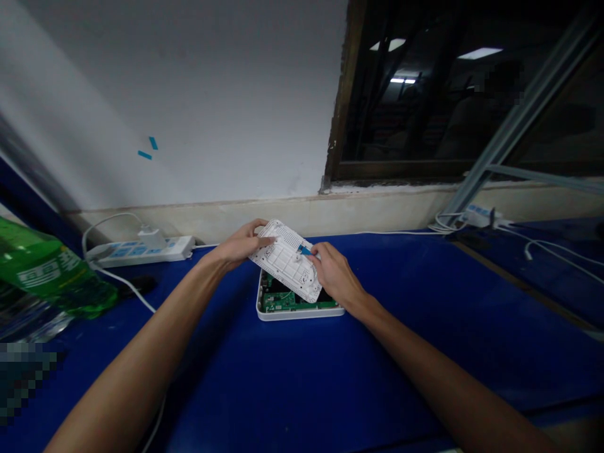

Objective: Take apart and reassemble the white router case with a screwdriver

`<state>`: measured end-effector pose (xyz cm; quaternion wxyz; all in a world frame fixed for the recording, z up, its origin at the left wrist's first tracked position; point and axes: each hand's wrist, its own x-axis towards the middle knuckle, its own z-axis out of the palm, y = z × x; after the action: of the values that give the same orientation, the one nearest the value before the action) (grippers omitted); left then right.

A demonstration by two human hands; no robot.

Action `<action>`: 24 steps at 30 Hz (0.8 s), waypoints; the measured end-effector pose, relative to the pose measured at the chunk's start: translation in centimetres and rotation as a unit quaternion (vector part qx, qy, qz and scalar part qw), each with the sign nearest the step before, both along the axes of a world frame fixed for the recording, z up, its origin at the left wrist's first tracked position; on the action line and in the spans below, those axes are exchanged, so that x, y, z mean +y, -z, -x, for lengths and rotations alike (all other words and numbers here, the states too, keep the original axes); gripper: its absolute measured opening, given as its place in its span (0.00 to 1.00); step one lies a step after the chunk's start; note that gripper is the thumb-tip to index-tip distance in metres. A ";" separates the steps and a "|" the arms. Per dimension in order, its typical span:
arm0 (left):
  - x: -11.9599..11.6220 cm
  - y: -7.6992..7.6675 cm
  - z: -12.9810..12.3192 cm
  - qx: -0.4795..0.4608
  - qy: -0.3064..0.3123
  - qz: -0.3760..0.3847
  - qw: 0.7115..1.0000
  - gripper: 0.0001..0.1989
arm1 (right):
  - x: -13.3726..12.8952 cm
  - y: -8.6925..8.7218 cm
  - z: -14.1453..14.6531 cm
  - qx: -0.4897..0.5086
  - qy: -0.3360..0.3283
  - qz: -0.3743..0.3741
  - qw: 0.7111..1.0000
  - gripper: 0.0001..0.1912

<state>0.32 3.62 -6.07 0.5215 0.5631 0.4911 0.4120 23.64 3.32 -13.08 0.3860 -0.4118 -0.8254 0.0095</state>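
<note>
A white plastic cover (287, 261) with a grid of small holes and moulded ribs is held tilted in the air. My left hand (243, 244) grips its upper left edge, with the thumb across its face. The fingers of my right hand (337, 272) are closed on a small flat blue strip (306, 250) at the cover's right side; its exact kind is unclear. Beneath the cover lies a shallow white casing (302, 316), partly hidden, with a green circuit board (283, 301) inside.
The blue table (264, 390) runs up to the wall. Left are a power strip (141, 250) with a white plug and cable, and a large green bottle (51, 270). Two blue strips (149, 148) stick to the wall. More cables (542, 242) and a metal frame (514, 119) stand right.
</note>
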 end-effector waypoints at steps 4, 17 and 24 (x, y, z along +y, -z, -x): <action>0.0 -0.1 0.0 -0.007 -0.005 -0.002 1.000 0.24 | -0.3 -0.1 -0.2 0.007 -0.010 0.004 1.000 0.04; -0.2 -0.5 -0.2 -0.042 -0.005 0.008 0.999 0.27 | -0.5 -1.2 -0.6 0.142 -0.038 -0.019 0.989 0.14; -0.3 -0.8 -0.7 -0.045 -0.016 -0.020 0.999 0.29 | -0.1 -0.9 -0.3 0.087 -0.048 -0.020 0.995 0.14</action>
<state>1.01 3.30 -5.24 0.5250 0.5467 0.4672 0.4552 23.96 3.24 -12.19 0.4638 -0.3611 -0.8076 0.0473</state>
